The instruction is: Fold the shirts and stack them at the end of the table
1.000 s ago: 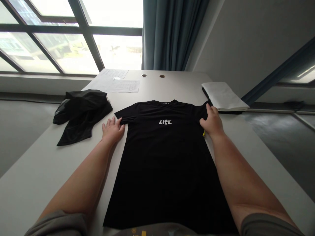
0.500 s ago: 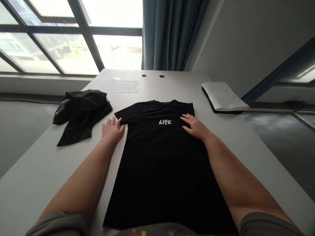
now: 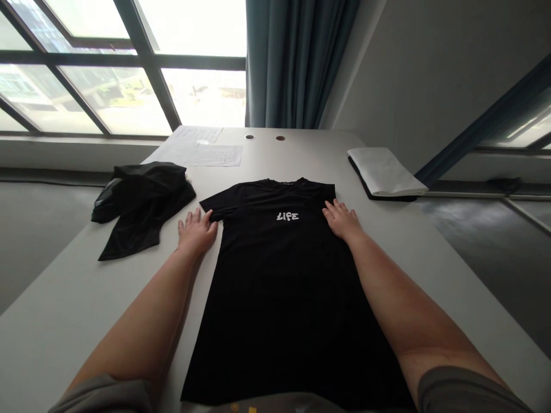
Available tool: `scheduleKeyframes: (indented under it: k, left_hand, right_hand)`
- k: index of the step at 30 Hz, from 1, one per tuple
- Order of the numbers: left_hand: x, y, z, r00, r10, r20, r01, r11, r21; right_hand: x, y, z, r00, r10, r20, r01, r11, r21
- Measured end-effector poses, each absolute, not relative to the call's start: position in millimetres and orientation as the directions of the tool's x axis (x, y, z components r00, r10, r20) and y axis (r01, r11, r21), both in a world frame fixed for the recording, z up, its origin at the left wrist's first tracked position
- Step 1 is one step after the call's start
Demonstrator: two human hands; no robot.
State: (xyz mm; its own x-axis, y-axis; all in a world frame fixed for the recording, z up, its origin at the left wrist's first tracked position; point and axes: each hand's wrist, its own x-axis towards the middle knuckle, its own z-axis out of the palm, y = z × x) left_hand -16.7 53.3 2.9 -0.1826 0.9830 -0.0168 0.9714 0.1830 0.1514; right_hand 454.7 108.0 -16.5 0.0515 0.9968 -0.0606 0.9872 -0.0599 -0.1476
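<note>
A black T-shirt (image 3: 279,287) with the white word "LIFE" lies flat, front up, on the grey table (image 3: 64,321). Its right sleeve is folded in, so the right edge runs straight. My left hand (image 3: 196,229) lies flat and open on the table, fingertips touching the left sleeve. On the shirt's upper right edge rests my right hand (image 3: 342,221), also flat with fingers spread. Neither hand holds anything.
A crumpled black garment (image 3: 142,198) lies at the left of the table. Sheets of paper (image 3: 202,150) sit at the far side near two round cable holes. A folded white cloth on a dark one (image 3: 383,172) lies at the right. Window and curtain stand behind.
My right hand folded the right sleeve inward over the chest, then slid back to the shirt's right edge. The left hand has stayed put.
</note>
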Motion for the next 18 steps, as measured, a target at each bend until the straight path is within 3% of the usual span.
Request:
scheduleKeyframes:
  k: [5,10,15,18]
  left_hand:
    - [-16.6,53.6,2.4,-0.181,0.983,-0.025,0.97,0.183,0.158]
    - [-16.8,54.0,1.9,-0.181,0.983,-0.026,0.97,0.183,0.161]
    - [-16.0,53.2,2.5,-0.176,0.984,-0.021,0.971,0.177,0.163]
    - [-14.1,52.5,4.3,-0.172,0.985,-0.021,0.969,0.173,0.174]
  right_hand:
    - [456.5,135.5,-19.1,0.123,0.988,-0.097,0.985,-0.133,-0.109]
    - [439.9,183.2,-11.8,0.087,0.992,-0.091,0.992,-0.095,-0.089]
    - [428.8,200.3,-18.5,0.232,0.968,-0.093,0.968,-0.24,-0.079]
    - [430.2,199.2,-23.1,0.236,0.967,-0.092,0.965,-0.244,-0.094]
